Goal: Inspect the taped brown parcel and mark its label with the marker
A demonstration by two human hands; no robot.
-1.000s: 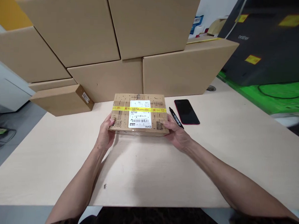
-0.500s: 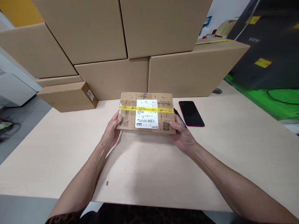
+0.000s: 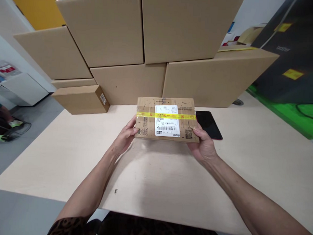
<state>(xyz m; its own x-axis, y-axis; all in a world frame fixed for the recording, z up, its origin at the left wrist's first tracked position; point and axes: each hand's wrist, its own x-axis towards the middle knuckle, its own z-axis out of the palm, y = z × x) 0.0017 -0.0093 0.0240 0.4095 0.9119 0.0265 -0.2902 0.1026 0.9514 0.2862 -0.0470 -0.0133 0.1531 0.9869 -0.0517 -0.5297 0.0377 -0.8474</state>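
Observation:
A flat cardboard parcel (image 3: 148, 124) with a white label and a band of yellow tape is held between my two hands over the table. My left hand (image 3: 126, 135) grips its left edge, thumb near the front corner. At the right edge my right hand (image 3: 203, 143) is closed on the parcel, thumb on top and fingers beneath. Just behind the right hand lies a dark phone (image 3: 211, 125) with a red edge, its left part covered by the parcel and hand.
Large cardboard boxes (image 3: 118, 30) are stacked along the back of the pale table (image 3: 80, 156). A smaller closed box (image 3: 77, 99) stands at the back left. Dark equipment (image 3: 297, 50) is at the right. Part of a person's leg (image 3: 6, 115) shows at far left.
The view has shifted, so the scene sits further right. The parcel looks slightly raised and now covers part of the phone. The black pen near my right hand is no longer visible.

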